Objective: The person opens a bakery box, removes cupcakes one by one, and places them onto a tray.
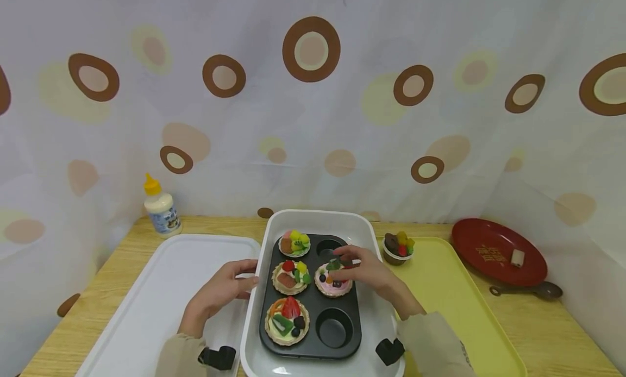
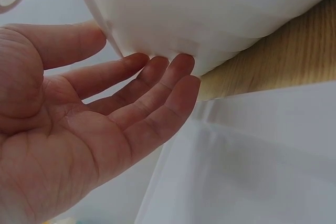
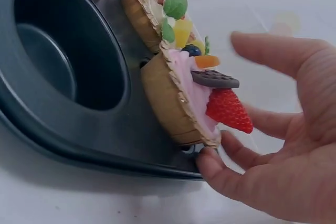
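A dark muffin pan (image 1: 313, 353) sits inside a deep white tray (image 1: 376, 333). Three fruit-topped tarts fill its left column: a small one (image 1: 294, 243), a middle one (image 1: 288, 277) and a strawberry tart (image 1: 286, 322). In the right column is a pink cream tart (image 1: 323, 286), between two vacant cups. My right hand (image 1: 369, 271) is over this tart; in the right wrist view its fingers (image 3: 218, 174) spread around the topping, one fingertip right at the crust's edge. On the other side, my left hand (image 1: 220, 290) touches the tray's outer wall with extended fingers (image 2: 173, 103).
A flat white tray (image 1: 195, 252) lies to the left, a yellow tray (image 1: 455, 301) to the right. A brown cupcake (image 1: 397, 249) stands on the yellow tray's far corner. Further right are a red plate (image 1: 494, 246) and a dark spoon (image 1: 545, 290). A yellow-capped bottle (image 1: 163, 214) stands back left.
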The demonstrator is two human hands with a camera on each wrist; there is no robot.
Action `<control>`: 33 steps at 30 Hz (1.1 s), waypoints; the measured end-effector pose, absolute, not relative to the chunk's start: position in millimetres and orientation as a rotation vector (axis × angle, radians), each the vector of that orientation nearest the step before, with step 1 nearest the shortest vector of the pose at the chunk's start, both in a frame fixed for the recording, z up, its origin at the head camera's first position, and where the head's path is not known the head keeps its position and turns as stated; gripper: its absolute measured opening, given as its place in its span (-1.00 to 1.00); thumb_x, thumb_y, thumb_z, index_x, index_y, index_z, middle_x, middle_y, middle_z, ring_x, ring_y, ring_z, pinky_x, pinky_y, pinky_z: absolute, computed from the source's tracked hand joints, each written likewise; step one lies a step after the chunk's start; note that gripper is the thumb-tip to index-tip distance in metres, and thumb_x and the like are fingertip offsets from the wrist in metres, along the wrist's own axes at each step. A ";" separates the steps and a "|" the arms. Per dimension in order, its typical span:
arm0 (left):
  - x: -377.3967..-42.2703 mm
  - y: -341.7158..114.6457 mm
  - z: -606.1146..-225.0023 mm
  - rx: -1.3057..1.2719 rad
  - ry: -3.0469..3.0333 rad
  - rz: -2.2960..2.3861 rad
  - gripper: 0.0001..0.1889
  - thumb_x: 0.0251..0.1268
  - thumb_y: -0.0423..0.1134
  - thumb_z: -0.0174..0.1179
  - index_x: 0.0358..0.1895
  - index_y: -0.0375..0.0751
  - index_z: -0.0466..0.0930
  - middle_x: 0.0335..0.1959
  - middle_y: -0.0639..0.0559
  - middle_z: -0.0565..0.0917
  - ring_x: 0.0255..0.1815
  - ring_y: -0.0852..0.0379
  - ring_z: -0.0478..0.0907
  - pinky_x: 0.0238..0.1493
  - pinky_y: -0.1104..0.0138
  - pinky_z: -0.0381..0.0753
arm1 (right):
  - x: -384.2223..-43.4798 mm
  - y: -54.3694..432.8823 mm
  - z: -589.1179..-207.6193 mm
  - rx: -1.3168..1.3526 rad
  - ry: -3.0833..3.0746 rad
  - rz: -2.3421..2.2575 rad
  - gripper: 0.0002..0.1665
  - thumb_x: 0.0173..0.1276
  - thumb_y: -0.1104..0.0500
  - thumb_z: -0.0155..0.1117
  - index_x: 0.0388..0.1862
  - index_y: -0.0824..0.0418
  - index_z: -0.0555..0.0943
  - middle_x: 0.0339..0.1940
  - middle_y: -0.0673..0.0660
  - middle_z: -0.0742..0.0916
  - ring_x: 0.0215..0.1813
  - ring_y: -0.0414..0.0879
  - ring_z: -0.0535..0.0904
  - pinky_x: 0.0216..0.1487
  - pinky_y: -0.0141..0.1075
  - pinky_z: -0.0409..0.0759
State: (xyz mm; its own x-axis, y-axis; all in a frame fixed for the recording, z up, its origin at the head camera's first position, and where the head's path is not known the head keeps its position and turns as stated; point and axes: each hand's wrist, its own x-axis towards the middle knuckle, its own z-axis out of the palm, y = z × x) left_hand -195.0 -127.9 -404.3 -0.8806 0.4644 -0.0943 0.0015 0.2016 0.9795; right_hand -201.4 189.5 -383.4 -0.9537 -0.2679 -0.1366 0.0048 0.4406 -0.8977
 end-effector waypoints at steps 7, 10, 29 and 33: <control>-195.5 -129.9 -405.9 0.433 2.116 1.725 -0.46 0.39 -0.33 0.05 0.33 -0.58 0.21 0.27 -0.45 0.36 0.11 -0.15 0.51 -0.08 0.11 0.64 | -202.6 187.8 -389.9 -0.240 2.475 -1.380 -0.14 -0.09 0.21 0.60 0.25 0.28 0.46 0.03 0.20 0.55 0.00 0.05 0.42 0.02 -0.07 0.49; -196.0 -130.1 -406.5 0.428 2.119 1.727 -0.46 0.39 -0.33 0.06 0.33 -0.57 0.22 0.27 -0.44 0.37 0.11 -0.15 0.51 -0.08 0.11 0.64 | -203.2 185.8 -391.0 -0.228 2.483 -1.338 -0.04 -0.20 0.27 0.63 0.27 0.23 0.45 0.08 0.20 0.55 0.03 0.06 0.43 0.13 0.02 0.47; -196.2 -130.4 -406.2 0.454 2.100 1.731 -0.46 0.40 -0.32 0.06 0.33 -0.57 0.23 0.27 -0.44 0.37 0.09 -0.12 0.53 -0.09 0.11 0.65 | -204.8 184.9 -396.7 -0.243 2.586 -1.206 -0.05 -0.35 0.40 0.61 0.16 0.31 0.44 0.04 0.16 0.59 0.04 0.01 0.48 0.23 0.00 0.42; -196.9 -130.4 -406.5 0.466 2.095 1.732 -0.46 0.40 -0.32 0.05 0.33 -0.58 0.21 0.28 -0.45 0.36 0.09 -0.13 0.53 -0.09 0.11 0.65 | -204.1 185.2 -396.4 -0.232 2.622 -1.177 -0.07 -0.33 0.35 0.64 0.16 0.32 0.47 0.01 0.15 0.61 0.01 0.01 0.48 0.20 0.01 0.45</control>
